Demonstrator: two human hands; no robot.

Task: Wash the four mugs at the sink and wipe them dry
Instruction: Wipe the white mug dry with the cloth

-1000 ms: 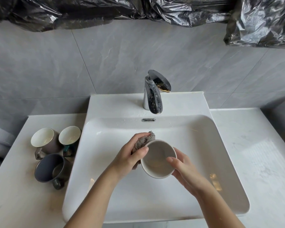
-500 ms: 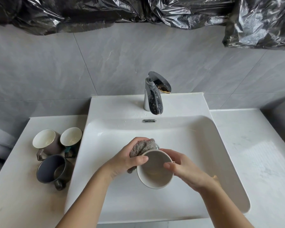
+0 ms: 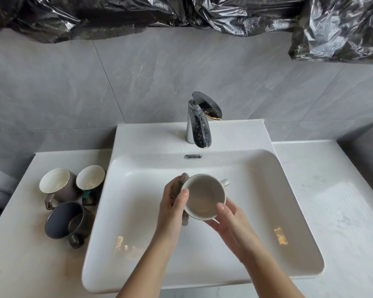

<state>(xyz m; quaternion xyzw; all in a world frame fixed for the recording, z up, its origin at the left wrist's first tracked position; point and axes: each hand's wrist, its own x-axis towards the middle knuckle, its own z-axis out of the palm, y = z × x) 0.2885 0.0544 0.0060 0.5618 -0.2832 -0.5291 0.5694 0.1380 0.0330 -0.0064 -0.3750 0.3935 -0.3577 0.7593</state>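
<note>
Both hands work over the white rectangular ceramic basin, approx mid-bowl, w/ open basin floor on every side of them; widest free room lies to the right of the right fingers and toward the near rim. The left hand is clamped on a grey crumpled cloth, pressing it vs the outer wall of a pale grey round ceramic mug; thumb tip hooks over the mug rim, other fingers wrapped behind the cloth. The right hand cups the mug from below & the near side, thumb on the rim, fingers curled under. Mug is tilted, mouth facing the camera, handle sticking out up-right, away from both sets of fingers. Inside looks bare; can't tell if wet.

Beyond the fingertips, at the back edge of the basin, stands a chrome curved tap, no water seen running.

Left of the left hand, past the basin's left edge, on the white stone counter: three mugs bunched close, touching or nearly. A brown mug w/ cream inside, a dark teal mug w/ cream inside, a dark grey-blue mug nearest. All look to hold nothing. The counter right of the basin is open.
</note>
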